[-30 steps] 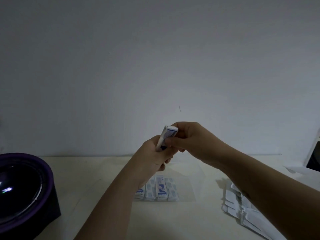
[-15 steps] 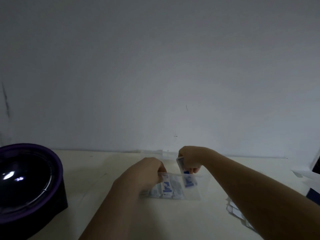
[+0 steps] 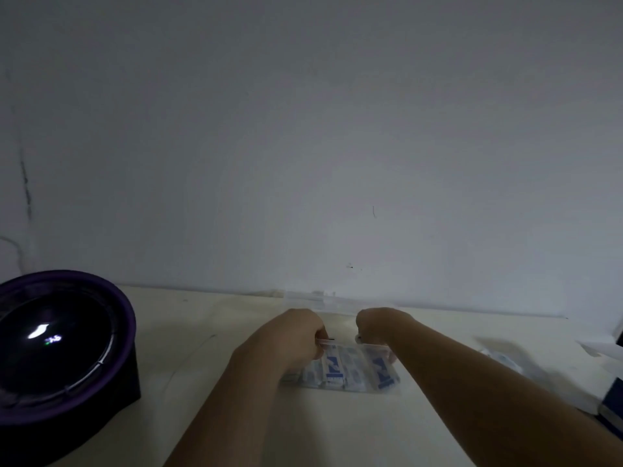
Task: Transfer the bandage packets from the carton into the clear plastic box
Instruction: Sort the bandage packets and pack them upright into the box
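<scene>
The clear plastic box (image 3: 391, 387) sits on the table in front of me, its open lid (image 3: 317, 297) lying back toward the wall. Several white and blue bandage packets (image 3: 332, 369) lie side by side inside it, one (image 3: 382, 374) at the right end. My left hand (image 3: 290, 338) pinches the box's left rim. My right hand (image 3: 379, 326) hovers curled over the box's back right part; its fingertips are hidden, so a hold is unclear. The blue and white carton (image 3: 610, 396) shows only partly at the right edge.
A large dark purple round device (image 3: 57, 352) with a glossy black face stands at the left. Loose white packets or papers (image 3: 502, 357) lie on the table at the right. The wall runs close behind the box.
Both hands came down from chest height to the box. The packet that my right hand carried now lies in the box at the right end of the row.
</scene>
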The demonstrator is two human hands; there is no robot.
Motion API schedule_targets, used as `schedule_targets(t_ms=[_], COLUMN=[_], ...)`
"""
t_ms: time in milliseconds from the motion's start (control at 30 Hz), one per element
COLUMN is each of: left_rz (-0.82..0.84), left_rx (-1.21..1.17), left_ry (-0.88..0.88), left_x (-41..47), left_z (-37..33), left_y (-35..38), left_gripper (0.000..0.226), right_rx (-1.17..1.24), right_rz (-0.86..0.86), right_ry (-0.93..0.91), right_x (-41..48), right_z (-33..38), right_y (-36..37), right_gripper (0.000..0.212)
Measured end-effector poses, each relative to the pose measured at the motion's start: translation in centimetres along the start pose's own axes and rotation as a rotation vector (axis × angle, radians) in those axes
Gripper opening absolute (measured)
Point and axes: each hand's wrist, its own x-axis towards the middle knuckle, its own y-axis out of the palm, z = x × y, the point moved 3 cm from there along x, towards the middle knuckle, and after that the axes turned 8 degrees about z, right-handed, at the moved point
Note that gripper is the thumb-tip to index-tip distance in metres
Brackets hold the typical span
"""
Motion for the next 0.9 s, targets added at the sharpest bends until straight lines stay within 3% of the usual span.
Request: schedule_targets(t_ms=[267,900], left_rz=[-0.014,-0.014], left_rx=[0.006,0.014], left_ry=[-0.001,-0.004], left_x=[0.0,0.0], left_z=[0.0,-0.1], left_y=[0.0,-0.1], left_gripper=[0.029,0.028], right_rx=[0.014,0.210], right_rz=[-0.010,0.297], right_ry=[0.017,0.051], right_x=[-0.1,1.3], right_z=[-0.4,-1.4], right_y=[-0.1,0.2], right_gripper=[0.035,0.039])
